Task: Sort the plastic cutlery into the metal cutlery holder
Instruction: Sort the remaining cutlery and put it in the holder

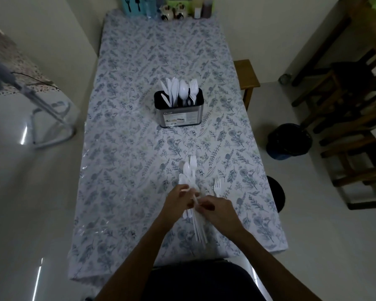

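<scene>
Left hand (178,198) and right hand (217,208) both grip the cutlery bundle (190,177) at near table edge | holder (178,109) mid-table, well apart, part-filled | risk: mixed bundle fans out, handles slip, pieces drop | loose fork (217,186) beside | floral tablecloth (128,148), dim room, bin (289,141) right.

A floral-clothed table (139,161) bears a metal cutlery holder (178,115) at centre, loose white cutlery (190,172) lower centre, assorted containers (172,9) along the top edge.
</scene>
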A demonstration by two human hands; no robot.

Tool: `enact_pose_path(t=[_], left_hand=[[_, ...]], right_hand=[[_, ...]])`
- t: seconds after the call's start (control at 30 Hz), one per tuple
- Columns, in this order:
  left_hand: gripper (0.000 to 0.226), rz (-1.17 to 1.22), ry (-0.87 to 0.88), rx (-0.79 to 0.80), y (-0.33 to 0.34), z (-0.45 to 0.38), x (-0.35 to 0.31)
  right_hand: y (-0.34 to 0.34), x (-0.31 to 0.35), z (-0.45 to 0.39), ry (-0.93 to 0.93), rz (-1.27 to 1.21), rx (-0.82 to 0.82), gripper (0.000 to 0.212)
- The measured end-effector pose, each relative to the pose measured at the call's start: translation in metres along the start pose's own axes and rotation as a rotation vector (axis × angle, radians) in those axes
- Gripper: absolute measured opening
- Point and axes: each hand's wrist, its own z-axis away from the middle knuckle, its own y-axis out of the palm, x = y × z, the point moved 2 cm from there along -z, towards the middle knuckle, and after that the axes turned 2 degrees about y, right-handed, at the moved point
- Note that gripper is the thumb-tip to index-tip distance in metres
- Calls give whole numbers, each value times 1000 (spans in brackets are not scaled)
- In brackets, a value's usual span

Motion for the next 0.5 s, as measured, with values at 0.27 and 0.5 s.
enact_pose_path(t=[0.27, 0.5], left_hand=[[14, 275, -90, -159, -24, 7, -4], [28, 231, -134, -168, -40, 12, 11]], right_hand=[[22, -1, -34, 111, 205, -33, 33], [6, -25, -40, 222, 248, -63, 22]])
